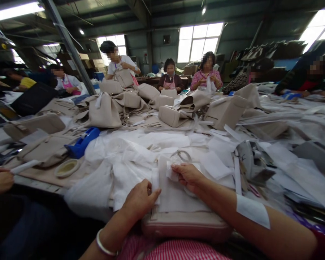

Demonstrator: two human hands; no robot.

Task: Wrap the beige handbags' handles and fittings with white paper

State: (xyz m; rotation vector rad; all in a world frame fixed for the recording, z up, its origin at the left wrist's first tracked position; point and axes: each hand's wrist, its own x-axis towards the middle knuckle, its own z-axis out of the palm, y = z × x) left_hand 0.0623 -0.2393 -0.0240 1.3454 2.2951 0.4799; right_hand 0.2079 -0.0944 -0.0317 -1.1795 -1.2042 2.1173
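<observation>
Bag in work: a beige handbag point(186, 227) lies right at the person's front, at the near edge of the surface point(40, 183), its base toward the striped apron point(184, 251).
Covering: a thin white sheet point(178, 198) spreads over the bag's upward side.
Right hand: the right hand point(188, 176) pinches a crumpled white tissue point(172, 171) between thumb and fingers, above the sheet.
Left hand: the left hand point(143, 196) rests at the bag's left side, fingers curled and thumb stretched out, beside a folded white strip point(155, 178); from here I cannot tell whether it grips it.
On the arms: a white patch point(253, 211) sits on the right forearm, a pale bracelet point(104, 243) on the left wrist.
To the left: a blue tape dispenser point(83, 142) stands behind a pale tape ring point(67, 168); further out, a co-worker's hand point(0, 181) holds a white roll point(25, 167).
Beyond: more beige bags point(104, 112) are heaped across the middle, with co-workers behind them.
</observation>
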